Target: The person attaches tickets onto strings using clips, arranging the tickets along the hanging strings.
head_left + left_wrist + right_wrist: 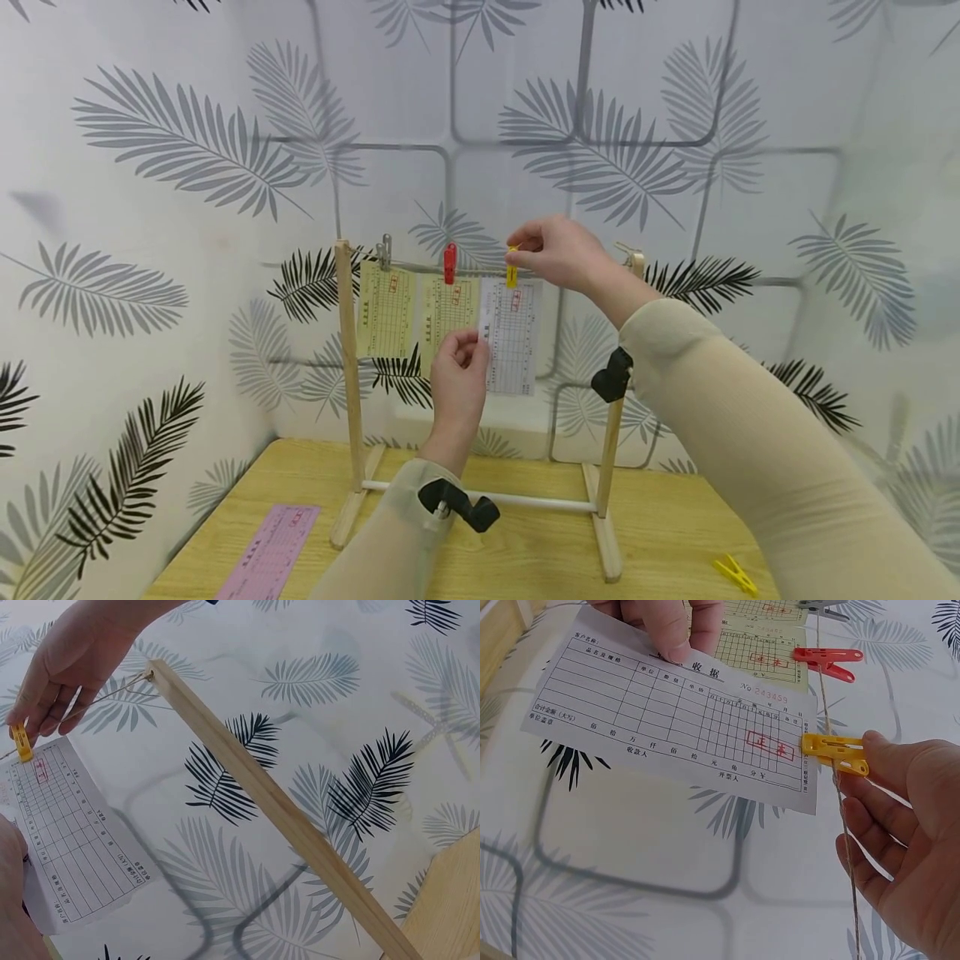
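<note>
A white receipt slip point(512, 342) hangs from the string point(847, 825), its top edge in a yellow clothespin point(832, 750). My right hand point(562, 254) pinches the clothespin's upper end between thumb and fingers. Lower down, my left hand point(461, 375) holds the slip's left edge, thumb on its face in the right wrist view. Just left of it, a yellow receipt slip point(438, 312) hangs under a red clothespin point(450, 264), partly covered by my left hand. Another yellow slip point(386, 312) hangs farther left from a grey clothespin point(385, 252).
Wooden posts point(348, 367) on feet, joined by a white bar point(525, 502), carry the string above the wooden table point(540, 550). A pink slip point(270, 550) lies at the table's left, and a loose yellow clothespin point(736, 575) at the right. Behind stands a leaf-patterned wall point(187, 150).
</note>
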{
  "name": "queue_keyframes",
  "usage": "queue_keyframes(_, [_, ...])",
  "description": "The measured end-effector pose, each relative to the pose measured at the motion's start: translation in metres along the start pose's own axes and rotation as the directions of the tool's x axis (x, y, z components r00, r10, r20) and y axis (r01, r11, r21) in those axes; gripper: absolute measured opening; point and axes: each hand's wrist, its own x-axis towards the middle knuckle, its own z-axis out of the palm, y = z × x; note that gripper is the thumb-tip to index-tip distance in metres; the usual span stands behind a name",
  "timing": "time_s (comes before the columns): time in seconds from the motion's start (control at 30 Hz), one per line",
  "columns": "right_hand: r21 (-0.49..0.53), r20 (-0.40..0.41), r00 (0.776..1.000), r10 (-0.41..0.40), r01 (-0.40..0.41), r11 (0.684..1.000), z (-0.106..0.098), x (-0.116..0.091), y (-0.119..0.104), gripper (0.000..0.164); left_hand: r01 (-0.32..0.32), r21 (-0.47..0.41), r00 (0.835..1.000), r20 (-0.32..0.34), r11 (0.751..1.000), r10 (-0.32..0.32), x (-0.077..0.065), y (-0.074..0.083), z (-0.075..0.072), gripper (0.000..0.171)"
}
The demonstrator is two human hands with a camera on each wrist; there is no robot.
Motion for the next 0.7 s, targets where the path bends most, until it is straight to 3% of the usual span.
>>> queue_keyframes(0.4, [-0.017, -0.01, 1.0, -0.013, 0.013, 1.0, -0.003, -0.007, 0.002, 0.043, -0.016, 0.003, 1.0, 0.02, 1.0, 0.016, -0.002, -0.003, -0.005, 0.016])
queue_keyframes(0.7, [-0.177, -0.086, 0.995, -0.05, 0.034, 0.984, 0.0, -0.028, -0.003, 0.05, -0.059, 0.035, 0.998, 0.004, 0.998, 0.059, -0.006, -0.008, -0.01, 0.016])
